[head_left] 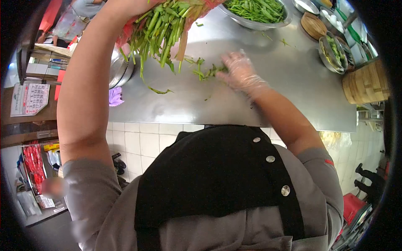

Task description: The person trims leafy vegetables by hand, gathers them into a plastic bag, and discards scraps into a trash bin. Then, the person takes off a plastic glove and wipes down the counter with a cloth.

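Observation:
At the top edge my left hand (136, 5) is mostly cut off by the frame, its fingers hidden. It holds up a red plastic bag (204, 7) with a bunch of leafy green stems (161, 31) hanging out, cut ends downward. My right hand (240, 71), in a clear plastic glove, lies low over the steel table (276, 92). Its thumb stands apart from the fingers, and between them are loose green scraps (205, 73), which it touches. A single leaf strand (159, 90) lies nearer the table's front edge.
A metal bowl (289, 19) of cut greens stands at the back. To the right are a bowl of sliced vegetables (333, 52), a woven basket (313, 26) and a bamboo steamer (367, 83). Metal bowls (121, 69) and a purple piece (116, 97) sit at left.

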{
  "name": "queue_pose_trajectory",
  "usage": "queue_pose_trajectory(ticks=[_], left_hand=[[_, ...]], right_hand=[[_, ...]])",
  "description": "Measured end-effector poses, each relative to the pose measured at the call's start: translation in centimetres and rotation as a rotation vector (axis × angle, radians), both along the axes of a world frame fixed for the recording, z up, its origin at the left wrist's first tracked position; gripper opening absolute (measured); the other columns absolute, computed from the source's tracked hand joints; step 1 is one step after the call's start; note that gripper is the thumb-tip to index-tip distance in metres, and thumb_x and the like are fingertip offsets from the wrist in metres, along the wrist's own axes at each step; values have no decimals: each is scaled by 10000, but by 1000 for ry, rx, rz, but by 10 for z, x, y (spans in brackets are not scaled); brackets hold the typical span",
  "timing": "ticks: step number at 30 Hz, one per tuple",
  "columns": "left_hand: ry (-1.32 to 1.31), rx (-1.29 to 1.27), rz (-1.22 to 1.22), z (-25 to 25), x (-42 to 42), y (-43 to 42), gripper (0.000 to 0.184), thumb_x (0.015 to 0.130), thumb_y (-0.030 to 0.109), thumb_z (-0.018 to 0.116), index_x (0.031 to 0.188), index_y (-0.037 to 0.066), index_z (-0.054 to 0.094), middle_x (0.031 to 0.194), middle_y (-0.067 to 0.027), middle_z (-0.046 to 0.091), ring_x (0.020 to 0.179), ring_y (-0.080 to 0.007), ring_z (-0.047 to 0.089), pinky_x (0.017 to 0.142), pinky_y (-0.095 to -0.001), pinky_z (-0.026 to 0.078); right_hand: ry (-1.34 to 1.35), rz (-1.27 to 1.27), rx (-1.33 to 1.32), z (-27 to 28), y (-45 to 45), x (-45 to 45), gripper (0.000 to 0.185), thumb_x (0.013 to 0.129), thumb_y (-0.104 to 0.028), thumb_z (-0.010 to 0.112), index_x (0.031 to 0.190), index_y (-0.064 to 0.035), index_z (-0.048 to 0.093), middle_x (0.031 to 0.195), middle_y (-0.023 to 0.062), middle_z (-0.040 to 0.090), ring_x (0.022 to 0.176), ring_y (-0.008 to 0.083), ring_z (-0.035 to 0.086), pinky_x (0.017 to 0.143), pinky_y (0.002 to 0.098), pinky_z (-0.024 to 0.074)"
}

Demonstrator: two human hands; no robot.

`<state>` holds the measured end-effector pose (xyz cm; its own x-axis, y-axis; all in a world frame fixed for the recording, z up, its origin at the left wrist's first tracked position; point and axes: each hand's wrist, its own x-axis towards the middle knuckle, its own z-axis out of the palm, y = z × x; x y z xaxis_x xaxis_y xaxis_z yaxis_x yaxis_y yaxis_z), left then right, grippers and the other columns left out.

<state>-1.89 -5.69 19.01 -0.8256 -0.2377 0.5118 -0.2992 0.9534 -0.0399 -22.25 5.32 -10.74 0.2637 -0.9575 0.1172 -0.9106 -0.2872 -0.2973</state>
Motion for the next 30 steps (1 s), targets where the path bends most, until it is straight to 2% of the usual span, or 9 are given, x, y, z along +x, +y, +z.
queue_pose_trajectory(ticks=[2, 6, 11, 16, 17, 20, 23, 27, 30], left_hand=[[230, 184, -70, -3, 1, -4, 722, 778, 269, 852, 1348, -36, 531, 1127, -151, 703, 1081, -258, 640, 969, -376, 506], [77, 452, 163, 30, 26, 12, 722, 840, 219, 786, 1425, -38, 449, 1119, -140, 697, 1011, -227, 664, 918, -367, 534], [41, 429, 287, 49, 59, 4, 567, 880, 236, 748, 1345, -17, 547, 1163, -123, 693, 1037, -217, 666, 944, -363, 524], [67, 286, 387, 51, 95, -14, 431, 920, 253, 711, 1265, 3, 645, 1208, -105, 689, 1063, -208, 668, 970, -359, 513], [139, 184, 266, 43, 100, -24, 356, 954, 307, 649, 1127, 3, 717, 1102, -99, 723, 1030, -194, 663, 919, -361, 522], [76, 234, 398, 44, 111, -21, 350, 954, 283, 643, 1155, 3, 705, 1131, -103, 714, 1037, -196, 662, 919, -360, 520], [126, 243, 501, 45, 123, -17, 346, 959, 268, 615, 1152, -5, 702, 1128, -104, 715, 1021, -199, 664, 918, -339, 515], [153, 318, 523, 51, 136, -6, 345, 961, 269, 602, 1129, -11, 713, 1113, -103, 721, 1007, -205, 668, 925, -344, 513], [162, 289, 582, 57, 149, 7, 334, 970, 261, 591, 1114, -10, 722, 1091, -99, 729, 1009, -205, 670, 930, -351, 513]], right_hand=[[-76, -92, -167, -8, -13, -34, 666, 931, -480, 629, 1418, -43, 505, 1474, 219, 477, 1407, 372, 409, 1190, 506, 283], [-100, -347, -281, 1, -24, -141, 642, 927, -439, 626, 1401, -19, 519, 1464, 214, 498, 1378, 380, 443, 1169, 499, 325], [238, -738, 61, 5, -22, -199, 727, 966, -533, 493, 1451, 8, 461, 1515, 227, 440, 1431, 376, 376, 1210, 487, 245], [282, -204, -5, -14, -39, -89, 763, 987, -528, 445, 1518, 12, 356, 1606, 229, 298, 1517, 351, 229, 1245, 487, 150], [246, -123, 40, -4, -36, -59, 761, 990, -527, 437, 1521, 12, 352, 1608, 228, 294, 1518, 354, 224, 1249, 482, 135], [191, 127, 180, 17, -35, 7, 720, 1005, -488, 446, 1520, 7, 358, 1609, 233, 290, 1517, 361, 224, 1251, 474, 141], [-270, 152, 274, 24, -44, 19, 658, 1020, -431, 459, 1512, -2, 379, 1602, 228, 306, 1514, 355, 232, 1247, 453, 177], [-175, 68, -92, -1, -134, 3, 600, 1037, -397, 449, 1490, -5, 422, 1553, 190, 410, 1485, 344, 299, 1238, 419, 216], [-158, -82, -117, -7, -195, 0, 619, 1031, -436, 445, 1490, -19, 436, 1534, 184, 441, 1466, 333, 340, 1234, 412, 219]])
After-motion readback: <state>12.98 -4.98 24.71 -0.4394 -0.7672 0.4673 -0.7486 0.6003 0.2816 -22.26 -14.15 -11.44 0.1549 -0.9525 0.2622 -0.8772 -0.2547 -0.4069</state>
